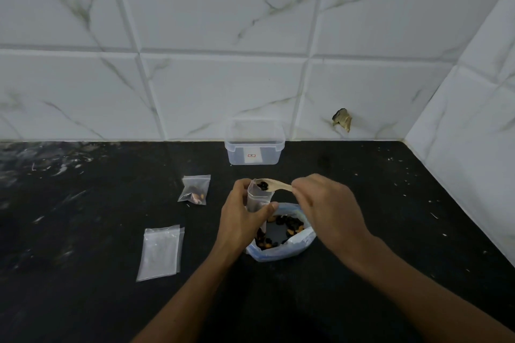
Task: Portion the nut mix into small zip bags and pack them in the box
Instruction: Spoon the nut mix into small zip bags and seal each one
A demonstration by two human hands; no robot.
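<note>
My left hand (242, 211) grips a small clear zip bag (259, 198) upright, its mouth held wide. My right hand (326, 206) pinches the handle of a wooden spoon (271, 186), whose bowl carries dark pieces of nut mix at the bag's mouth. Below both hands lies a big plastic bag of nut mix (284, 234), with dark and orange pieces showing. A filled small zip bag (195, 189) lies to the left on the black counter. The clear plastic box (254, 142) stands without a lid by the tiled wall.
A flat stack of unfilled zip bags (161, 252) lies at the front left. The black counter (83, 203) bears white smears and specks. Tiled walls close the back and right sides, and a chipped hole (342, 119) marks the back wall.
</note>
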